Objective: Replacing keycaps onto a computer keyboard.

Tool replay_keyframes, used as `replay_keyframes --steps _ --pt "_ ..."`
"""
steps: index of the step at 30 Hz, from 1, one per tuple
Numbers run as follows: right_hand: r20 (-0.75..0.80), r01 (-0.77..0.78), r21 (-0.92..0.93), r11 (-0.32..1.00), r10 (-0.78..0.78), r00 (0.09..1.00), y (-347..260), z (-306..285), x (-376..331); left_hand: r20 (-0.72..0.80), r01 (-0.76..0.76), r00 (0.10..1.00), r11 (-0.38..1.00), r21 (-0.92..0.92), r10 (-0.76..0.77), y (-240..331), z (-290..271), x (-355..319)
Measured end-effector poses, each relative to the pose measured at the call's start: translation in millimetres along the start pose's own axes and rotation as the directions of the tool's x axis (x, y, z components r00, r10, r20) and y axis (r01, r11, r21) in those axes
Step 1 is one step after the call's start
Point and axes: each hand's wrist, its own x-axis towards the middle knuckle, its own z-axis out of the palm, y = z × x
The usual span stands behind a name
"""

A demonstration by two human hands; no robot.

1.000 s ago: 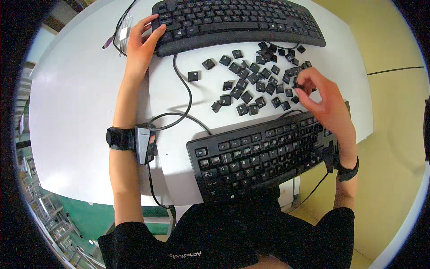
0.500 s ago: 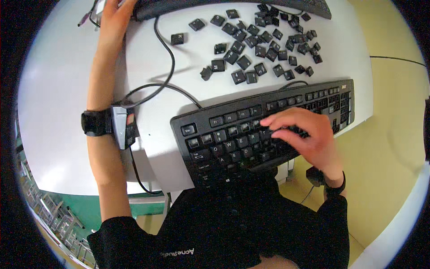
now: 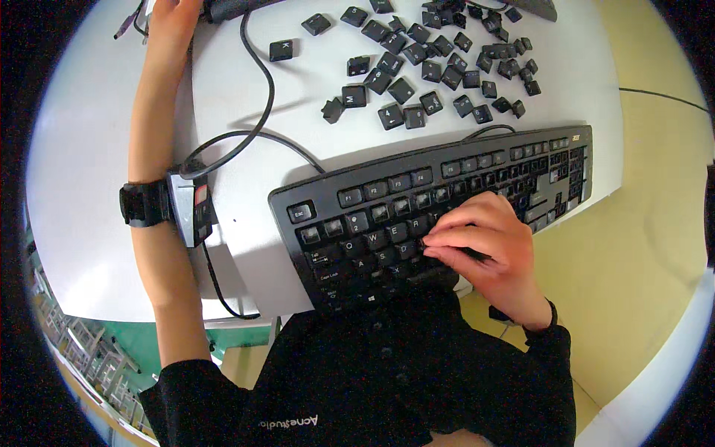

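Note:
A black keyboard (image 3: pixel 383 179) lies slanted at the near edge of the white table, part of its keycaps in place and bare key seats showing elsewhere. My right hand (image 3: pixel 488 238) is over its middle letter rows, thumb and forefinger pinched together. A dark bit shows at those fingertips, too small to name. Far left, my left hand (image 3: pixel 173 26) reaches to the upper edge of the picture beside a second black keyboard (image 3: pixel 231 7); its fingertips are cut off. Loose black keycaps (image 3: pixel 402 91) are scattered beyond the near keyboard.
A black cable (image 3: pixel 269 89) loops from the far keyboard past my left wrist, which wears a strapped grey device (image 3: pixel 190 208). The white table (image 3: pixel 82 186) extends left. Yellowish floor (image 3: pixel 655 246) lies to the right; stools (image 3: pixel 89 365) show at lower left.
My right hand has moved left and nearer me, its parted thumb and forefinger coming together at the letter keys. My left hand has shifted slightly left and farther up, with the whole view shifting a little.

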Motion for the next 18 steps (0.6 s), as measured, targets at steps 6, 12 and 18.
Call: replay_keyframes --steps 6,12,18 --pt "0.006 -0.022 -0.048 0.999 0.022 1.0 -7 -2 2 -0.017 -0.017 1.0 0.997 0.08 0.019 0 -1 3" --pt "0.102 -0.041 -0.013 0.999 0.042 0.994 -10 -8 12 -0.016 -0.007 1.0 0.999 0.052 0.008 7 -2 -1" --pt "0.175 -0.062 -0.115 0.991 0.082 0.981 -14 -15 21 -0.002 0.001 1.0 1.0 0.016 -0.001 2 10 2"
